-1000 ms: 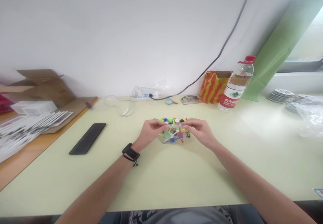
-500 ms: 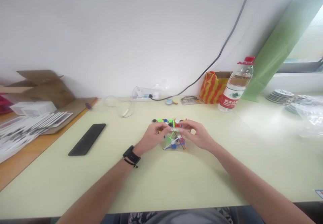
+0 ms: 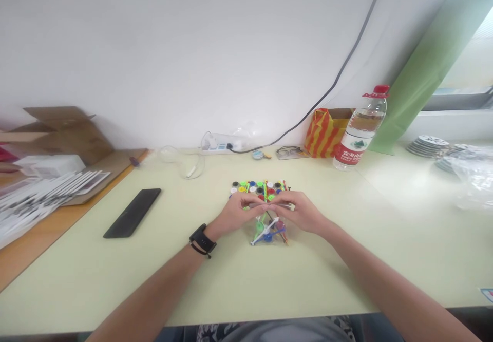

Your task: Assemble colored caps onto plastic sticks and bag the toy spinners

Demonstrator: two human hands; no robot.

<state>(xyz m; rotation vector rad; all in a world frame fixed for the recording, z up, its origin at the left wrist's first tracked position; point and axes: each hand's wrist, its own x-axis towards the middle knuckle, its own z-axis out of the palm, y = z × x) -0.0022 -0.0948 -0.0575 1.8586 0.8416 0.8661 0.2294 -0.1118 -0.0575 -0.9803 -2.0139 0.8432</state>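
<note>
A clear plastic bag (image 3: 268, 233) of coloured plastic pieces, with white, blue, green and red parts showing, hangs below my fingertips. My left hand (image 3: 239, 211) pinches the bag's top edge from the left, thumb and fingers together. From the right, my right hand (image 3: 298, 211) pinches the same edge, and the fingertips of both hands meet in the middle. Just behind the hands, several small round coloured pieces and sticks (image 3: 252, 184) lie in rows on the table; my hands hide part of them.
A black phone-like slab (image 3: 133, 213) lies at left, near stacked papers and a cardboard box (image 3: 77, 131). Along the wall are a power strip (image 3: 221, 144), glasses (image 3: 288, 152), a striped bag (image 3: 327, 134) and a water bottle (image 3: 358, 136). Stacked discs (image 3: 427, 148) stand at right.
Both hands and the plastic bag have come slightly nearer to me. More of the rows of coloured pieces behind them now shows. The fingertips have drawn together along the bag's edge.
</note>
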